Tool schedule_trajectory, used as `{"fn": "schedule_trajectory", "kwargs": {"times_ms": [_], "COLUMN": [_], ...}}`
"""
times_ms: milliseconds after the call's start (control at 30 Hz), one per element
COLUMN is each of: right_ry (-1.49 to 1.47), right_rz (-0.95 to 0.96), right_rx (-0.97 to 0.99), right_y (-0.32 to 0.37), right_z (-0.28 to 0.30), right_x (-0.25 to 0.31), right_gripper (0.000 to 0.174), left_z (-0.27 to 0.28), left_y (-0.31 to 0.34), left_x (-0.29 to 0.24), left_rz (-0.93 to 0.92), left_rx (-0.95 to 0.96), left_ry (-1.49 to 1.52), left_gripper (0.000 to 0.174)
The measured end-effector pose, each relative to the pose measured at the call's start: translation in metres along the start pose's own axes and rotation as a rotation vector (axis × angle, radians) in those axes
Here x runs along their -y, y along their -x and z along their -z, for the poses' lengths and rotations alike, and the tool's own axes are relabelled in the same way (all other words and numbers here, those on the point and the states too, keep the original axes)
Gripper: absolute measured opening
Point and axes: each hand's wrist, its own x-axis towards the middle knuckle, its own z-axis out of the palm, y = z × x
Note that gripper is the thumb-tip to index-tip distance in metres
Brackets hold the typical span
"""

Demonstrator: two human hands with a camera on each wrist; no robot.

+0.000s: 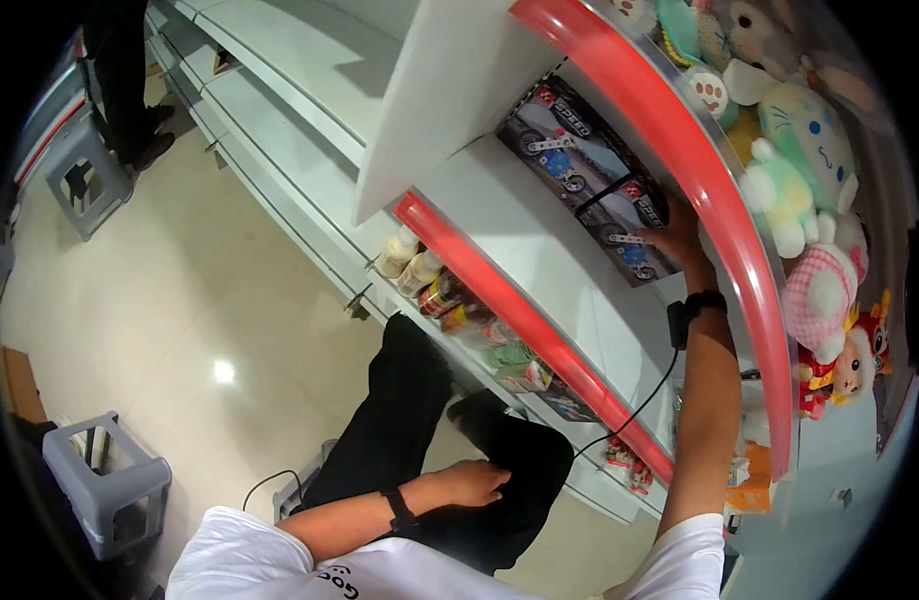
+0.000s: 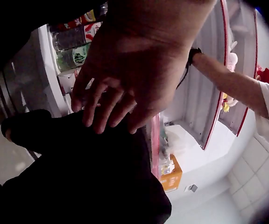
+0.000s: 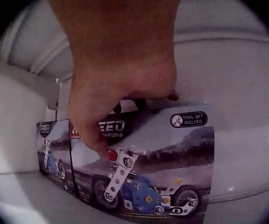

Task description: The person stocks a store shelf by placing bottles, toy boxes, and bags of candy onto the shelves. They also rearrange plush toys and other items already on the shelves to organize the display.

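Note:
My right hand (image 1: 683,243) reaches into the shelf and grips a boxed toy motorcycle kit (image 3: 158,168) over its top edge. In the right wrist view the thumb lies across the printed front, with the other fingers partly hidden behind the top. A second, matching motorcycle kit box (image 1: 558,140) stands right beside it on the same shelf. My left hand (image 1: 472,484) is at the black trouser leg (image 1: 380,420), its fingers relaxed and holding nothing, as the left wrist view also shows.
Red-edged shelf strips (image 1: 540,320) run above and below the boxes. Plush toys (image 1: 810,140) fill the upper shelf, bottles (image 1: 450,300) the lower one. Grey stools (image 1: 110,480) stand on the floor. A cable (image 1: 640,405) hangs from the right wrist. Another person's legs (image 1: 120,80) are at upper left.

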Motion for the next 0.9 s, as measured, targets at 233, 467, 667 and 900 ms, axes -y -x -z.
{"fn": "schedule_trajectory", "kwargs": {"times_ms": [233,467,667,900], "right_ry": [0.106,0.275,-0.021,-0.332], "right_rz": [-0.041,-0.131,-0.195,-0.160], "right_rx": [0.084,0.161,0.173,0.212], "right_y": [0.022,0.045,0.060,0.111], "right_z": [0.023,0.042,0.042,0.071], "right_x": [0.006,0.050,0.006,0.090], "right_gripper": [0.103,0.093,0.076,0.081], "left_z": [0.013,0.007,0.006,0.007], "left_y": [0.004,0.008,0.008,0.010], "left_x": [-0.007,-0.004,0.004,0.008], "left_rz": [-0.014,-0.023,-0.051,-0.056], "left_rx": [-0.052,-0.057,-0.099,-0.089], "left_ry": [-0.019,-0.052,-0.032,-0.040], "left_gripper": [0.029,0.030,0.029,0.030]}}
